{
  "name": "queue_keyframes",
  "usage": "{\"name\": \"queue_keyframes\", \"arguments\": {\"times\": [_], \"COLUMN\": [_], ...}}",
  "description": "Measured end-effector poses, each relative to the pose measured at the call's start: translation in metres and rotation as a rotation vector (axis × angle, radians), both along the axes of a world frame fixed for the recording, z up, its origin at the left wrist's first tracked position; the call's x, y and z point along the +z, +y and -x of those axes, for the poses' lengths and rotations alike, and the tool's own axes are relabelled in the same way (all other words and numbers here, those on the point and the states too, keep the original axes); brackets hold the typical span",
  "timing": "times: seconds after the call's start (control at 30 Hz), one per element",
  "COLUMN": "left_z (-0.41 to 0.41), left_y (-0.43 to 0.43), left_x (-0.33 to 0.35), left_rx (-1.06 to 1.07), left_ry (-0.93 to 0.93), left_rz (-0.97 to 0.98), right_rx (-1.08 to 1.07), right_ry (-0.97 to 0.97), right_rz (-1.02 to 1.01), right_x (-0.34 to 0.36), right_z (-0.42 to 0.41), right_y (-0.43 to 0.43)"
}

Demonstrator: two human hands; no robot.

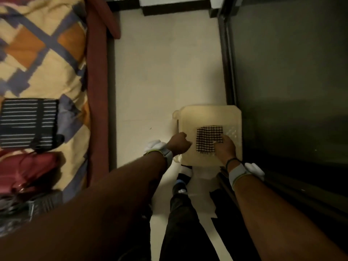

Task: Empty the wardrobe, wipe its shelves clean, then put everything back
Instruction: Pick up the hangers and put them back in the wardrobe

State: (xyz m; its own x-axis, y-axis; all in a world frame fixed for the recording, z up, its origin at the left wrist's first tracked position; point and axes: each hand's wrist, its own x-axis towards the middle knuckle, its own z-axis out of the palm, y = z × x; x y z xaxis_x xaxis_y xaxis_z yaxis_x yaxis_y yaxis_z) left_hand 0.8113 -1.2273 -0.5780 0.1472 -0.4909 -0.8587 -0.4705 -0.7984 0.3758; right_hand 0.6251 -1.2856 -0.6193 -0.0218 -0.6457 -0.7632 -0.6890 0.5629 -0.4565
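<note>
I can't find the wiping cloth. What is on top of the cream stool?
A checkered cloth lies on the stool, the right hand on it. Anything beneath cloth and hand is covered.

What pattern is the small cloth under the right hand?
Small square cloth: dark brown-and-white check, clearest in head view.
</note>
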Motion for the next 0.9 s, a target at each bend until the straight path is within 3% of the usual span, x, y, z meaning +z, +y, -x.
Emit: {"name": "queue_keyframes", "arguments": {"times": [0.23,0.53,0.63,0.73,0.9], "left_z": [-0.093,-0.18,-0.18,-0.166,-0.142], "left_y": [0.075,0.318,0.416,0.485,0.636], "left_x": [0.092,0.155,0.156,0.175,0.158], "left_rx": [0.138,0.781,1.076,1.229,1.517], "left_ry": [-0.055,-0.248,-0.222,-0.187,-0.146], "left_rz": [0.061,0.067,0.078,0.139,0.067], "right_rx": [0.442,1.26,1.412,1.498,1.66], "right_ry": [-0.073,-0.133,-0.142,-0.131,-0.164], "right_rz": [-0.004,0.041,0.08,0.128,0.16], "right_x": [0.076,0.144,0.16,0.175,0.189], "right_z": [-0.098,-0.268,-0.315,-0.346,-0.393], "right_y": [0.049,0.168,0.216,0.261,0.409]}}
